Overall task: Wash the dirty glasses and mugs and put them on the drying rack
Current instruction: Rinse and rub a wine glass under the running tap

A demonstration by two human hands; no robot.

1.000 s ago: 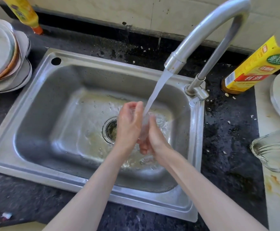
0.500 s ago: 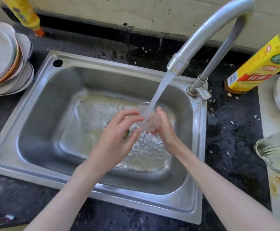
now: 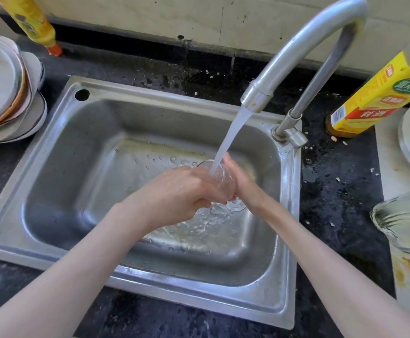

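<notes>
— What are the hands doing?
— Left hand point(image 3: 177, 193) and right hand point(image 3: 244, 185) both grip the small clear drinking glass point(image 3: 221, 178), clamped between them above the stainless steel sink point(image 3: 60, 147).
— And beyond?
— Water from the curved metal tap point(image 3: 294, 47) pours into the glass; stacked pale plates point(image 3: 1, 91) sit far left on the dark worktop point(image 3: 340, 203).

Glass point(image 3: 219, 179) under tap point(image 3: 296, 50), over sink point(image 3: 52, 152)

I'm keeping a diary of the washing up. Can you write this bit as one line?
step: rinsing | glass: under running water | left hand: grips glass | right hand: holds glass | place: over sink
</notes>
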